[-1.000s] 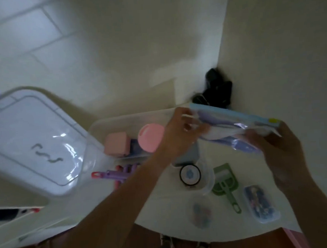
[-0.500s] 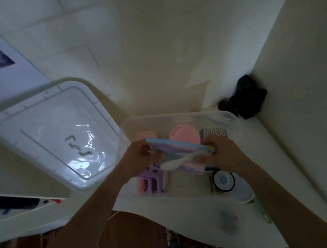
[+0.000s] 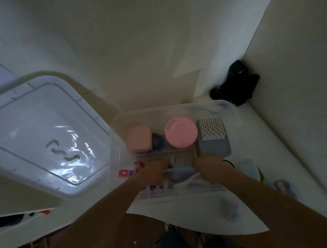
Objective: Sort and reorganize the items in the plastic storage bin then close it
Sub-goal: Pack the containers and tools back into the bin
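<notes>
A clear plastic storage bin (image 3: pixel 232 109) stands open on a pale surface, and a person's two hands reach down into its near half. The left hand (image 3: pixel 154 173) and right hand (image 3: pixel 208 169) each grip one end of a flat packet with a light-blue edge (image 3: pixel 180 169), fingers curled round it, holding it low inside the bin. Just beyond the hands, along the bin's far side, sit a pink square box (image 3: pixel 139 139), a dark blue item (image 3: pixel 157 141) wedged beside it, a round pink lid (image 3: pixel 181 135) and a grey-blue case with a white wavy-patterned top (image 3: pixel 212 138) just past the right hand. Beneath and left of the left hand lie purple plastic pieces (image 3: pixel 156 186) and a red one (image 3: pixel 123 173), largely covered by the wrist.

The packet's lower part is hidden by the hands and blurred. Right of the right hand, outside the bin, several small items are too blurred to name; a green one (image 3: pixel 261 175) is mostly hidden behind the forearm.

Well to the left of the left hand the bin's translucent lid (image 3: pixel 45 133) lies off the bin, catching glare. Beyond the right hand, a black object (image 3: pixel 236 86) sits in the corner against the wall.
</notes>
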Demonstrator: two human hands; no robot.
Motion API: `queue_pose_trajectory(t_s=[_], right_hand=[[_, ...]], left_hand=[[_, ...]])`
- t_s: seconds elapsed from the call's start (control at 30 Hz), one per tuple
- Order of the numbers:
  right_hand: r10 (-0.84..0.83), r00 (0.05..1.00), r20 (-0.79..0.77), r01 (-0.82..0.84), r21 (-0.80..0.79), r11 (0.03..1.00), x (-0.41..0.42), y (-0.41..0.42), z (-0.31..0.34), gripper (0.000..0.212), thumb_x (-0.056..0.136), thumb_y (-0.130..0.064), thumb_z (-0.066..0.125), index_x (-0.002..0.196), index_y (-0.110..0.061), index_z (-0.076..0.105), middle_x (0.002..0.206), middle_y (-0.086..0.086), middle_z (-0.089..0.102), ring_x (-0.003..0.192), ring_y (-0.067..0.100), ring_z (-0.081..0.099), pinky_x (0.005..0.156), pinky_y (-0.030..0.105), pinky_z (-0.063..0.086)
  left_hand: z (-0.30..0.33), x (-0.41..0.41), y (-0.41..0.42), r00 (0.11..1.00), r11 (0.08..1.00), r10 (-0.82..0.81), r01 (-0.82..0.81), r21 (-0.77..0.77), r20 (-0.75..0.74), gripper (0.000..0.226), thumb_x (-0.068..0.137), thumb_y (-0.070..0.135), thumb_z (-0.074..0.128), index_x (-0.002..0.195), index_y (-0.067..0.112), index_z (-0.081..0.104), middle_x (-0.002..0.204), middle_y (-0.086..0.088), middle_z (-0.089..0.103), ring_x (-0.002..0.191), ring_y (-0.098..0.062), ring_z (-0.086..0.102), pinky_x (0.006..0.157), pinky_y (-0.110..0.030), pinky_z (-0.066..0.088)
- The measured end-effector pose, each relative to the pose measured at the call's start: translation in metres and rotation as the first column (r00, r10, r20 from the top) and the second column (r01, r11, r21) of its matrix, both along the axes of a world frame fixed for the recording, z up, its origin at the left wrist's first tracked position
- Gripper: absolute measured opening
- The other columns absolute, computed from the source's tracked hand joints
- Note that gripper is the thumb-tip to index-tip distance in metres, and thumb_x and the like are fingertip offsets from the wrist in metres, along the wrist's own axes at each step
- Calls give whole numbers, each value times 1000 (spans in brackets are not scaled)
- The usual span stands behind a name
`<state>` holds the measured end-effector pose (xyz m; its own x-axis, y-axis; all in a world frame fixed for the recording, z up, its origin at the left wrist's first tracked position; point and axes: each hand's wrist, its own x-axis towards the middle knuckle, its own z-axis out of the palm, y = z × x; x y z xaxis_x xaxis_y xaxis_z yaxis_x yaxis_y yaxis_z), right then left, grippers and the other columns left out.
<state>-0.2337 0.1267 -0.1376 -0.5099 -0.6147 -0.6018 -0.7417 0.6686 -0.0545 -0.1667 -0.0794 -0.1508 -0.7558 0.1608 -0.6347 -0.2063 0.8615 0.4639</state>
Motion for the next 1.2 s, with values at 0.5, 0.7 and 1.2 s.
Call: queue_pose_trajectory(t_s=[0.5, 0.7, 1.2], right_hand=[[-11, 995, 97, 11, 4, 1000, 14, -7, -43, 29, 94, -19, 55, 121, -10, 62, 124, 12, 62, 111, 30, 62, 90, 38, 51], [-55, 973, 224, 62, -25, 998, 8, -7, -35, 31, 98, -20, 50, 121, -2, 60, 124, 19, 62, 113, 34, 60, 95, 38, 48], [-662, 726, 185, 538, -753, 380, -151, 84, 71, 14, 94, -24, 59, 105, -25, 68, 93, -7, 70, 81, 9, 65, 80, 27, 54]], left_hand=[[-17, 11, 17, 782, 812, -545, 402, -424, -303, 50, 84, 30, 71, 133, 35, 61, 132, 6, 64, 117, -21, 63, 97, -35, 47], [-14, 6, 25, 835, 794, -545, 486, -366, -73, 56, 104, 18, 42, 157, 20, 24, 159, -5, 32, 142, -30, 34, 112, -39, 25], [83, -165, 60, 530, 953, -229, -51, -300, -816, 34, 98, 39, 43, 115, 19, 64, 109, -8, 66, 91, -33, 64, 73, -43, 57]])
